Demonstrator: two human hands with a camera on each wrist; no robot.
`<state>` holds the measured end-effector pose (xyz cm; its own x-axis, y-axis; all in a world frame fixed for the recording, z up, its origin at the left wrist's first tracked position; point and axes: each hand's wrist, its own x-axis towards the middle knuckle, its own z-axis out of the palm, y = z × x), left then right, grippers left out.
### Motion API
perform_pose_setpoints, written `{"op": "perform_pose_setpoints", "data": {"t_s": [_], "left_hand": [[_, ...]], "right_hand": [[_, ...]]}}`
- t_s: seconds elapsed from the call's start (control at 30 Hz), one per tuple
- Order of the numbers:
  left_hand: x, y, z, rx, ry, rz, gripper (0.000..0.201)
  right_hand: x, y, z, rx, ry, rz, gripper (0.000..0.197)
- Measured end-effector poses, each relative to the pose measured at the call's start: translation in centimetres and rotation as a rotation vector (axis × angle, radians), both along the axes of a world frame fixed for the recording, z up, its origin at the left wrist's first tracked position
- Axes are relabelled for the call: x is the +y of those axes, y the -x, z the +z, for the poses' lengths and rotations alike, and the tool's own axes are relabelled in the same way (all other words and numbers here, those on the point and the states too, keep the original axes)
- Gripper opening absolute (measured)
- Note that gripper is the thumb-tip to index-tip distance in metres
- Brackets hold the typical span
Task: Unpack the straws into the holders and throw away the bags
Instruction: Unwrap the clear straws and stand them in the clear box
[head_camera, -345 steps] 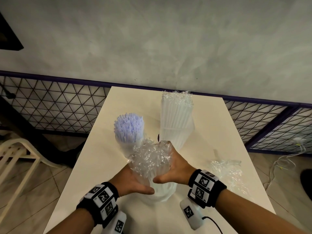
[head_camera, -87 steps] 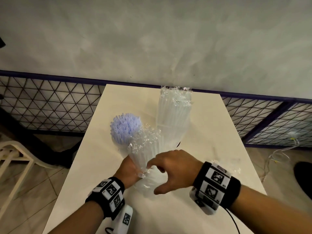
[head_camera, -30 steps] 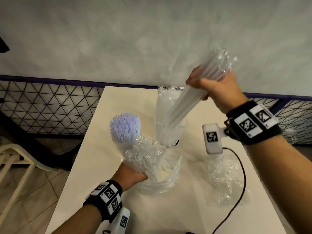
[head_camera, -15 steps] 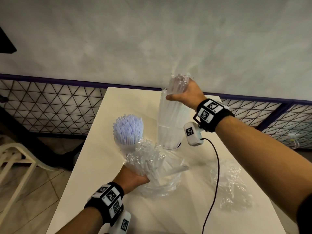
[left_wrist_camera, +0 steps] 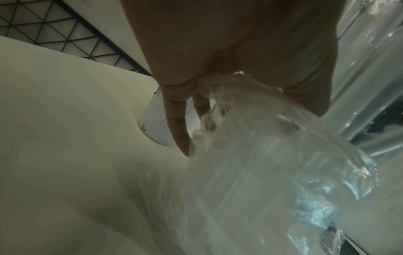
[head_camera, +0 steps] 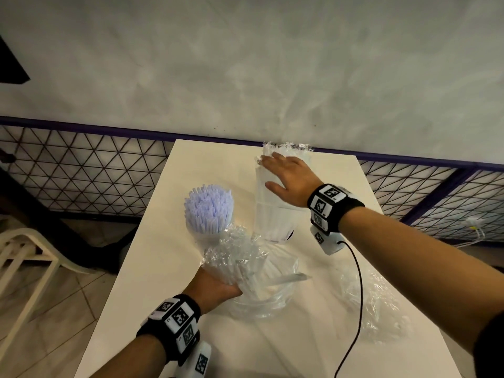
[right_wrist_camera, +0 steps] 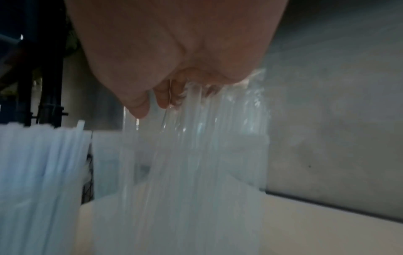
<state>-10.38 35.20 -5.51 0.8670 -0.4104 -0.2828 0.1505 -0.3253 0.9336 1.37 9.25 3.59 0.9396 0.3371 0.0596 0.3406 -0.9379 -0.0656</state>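
Clear straws [head_camera: 268, 211] stand upright in the far holder [head_camera: 274, 227] at the back of the tabletop [head_camera: 152, 282], their crinkled wrapper ends at the top. The right hand [head_camera: 289, 181] lies flat against the upper part of this bundle, fingers [head_camera: 268, 159] straight and slightly spread over the straw tops, thumb on the near side; they press rather than clasp. The left hand [head_camera: 215, 287] grips a half-emptied bag of straws [head_camera: 237, 260] near the front, fingers [left_wrist_camera: 176, 124] curled round its crumpled plastic, the bag leaning over a low clear holder [head_camera: 261, 304]. Lilac straws [head_camera: 208, 211] fill another holder just left of the clear bundle. An empty bag [head_camera: 379, 309] lies crumpled on the tabletop to the right
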Motion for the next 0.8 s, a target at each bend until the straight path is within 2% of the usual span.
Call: {"op": "perform_pose_setpoints", "data": {"t_s": [0.1, 0.17, 0.23, 0.3, 0.4, 0.5, 0.57, 0.7, 0.8], "left_hand": [[0.0, 0.0, -0.1, 0.011, -0.016, 0.009, 0.025], [0.0, 0.0, 0.0, 0.005, -0.02, 0.005, 0.024], [-0.1, 0.1, 0.1, -0.01, -0.016, -0.001, 0.025], [-0.2, 0.1, 0.2, -0.015, -0.006, 0.0, 0.026], [-0.2, 0.0, 0.0, -0.035, -0.001, -0.015, 0.029], [0.0, 0.0, -0.2, -0.045, 0.016, -0.009, 0.032], [0.1, -0.1, -0.4, -0.047, 0.026, -0.011, 0.032], [-0.1, -0.1, -0.3, -0.046, 0.033, -0.025, 0.03], [-0.1, -0.1, -0.2, -0.025, 0.077, -0.013, 0.032]], "right_hand": [[0.0, 0.5, -0.5, 0.035, -0.071, -0.052, 0.067], [0.2, 0.6, 0.2, -0.039, -0.254, -0.071, 0.072], [0.6, 0.3, 1.1, -0.163, -0.339, -0.044, 0.069], [1.3, -0.2, 1.7, -0.226, -0.29, 0.025, 0.056], [1.9, -1.3, 1.6, -0.213, -0.167, 0.117, 0.03], [1.0, -1.9, 1.6, -0.262, -0.21, -0.023, 0.018], [0.0, -1.9, 1.3, -0.252, -0.177, -0.104, 0.026], [-0.2, -0.3, -0.3, 0.057, 0.088, -0.088, 0.058], [0.1, 0.5, -0.4, 0.13, 0.174, -0.079, 0.068]]}}
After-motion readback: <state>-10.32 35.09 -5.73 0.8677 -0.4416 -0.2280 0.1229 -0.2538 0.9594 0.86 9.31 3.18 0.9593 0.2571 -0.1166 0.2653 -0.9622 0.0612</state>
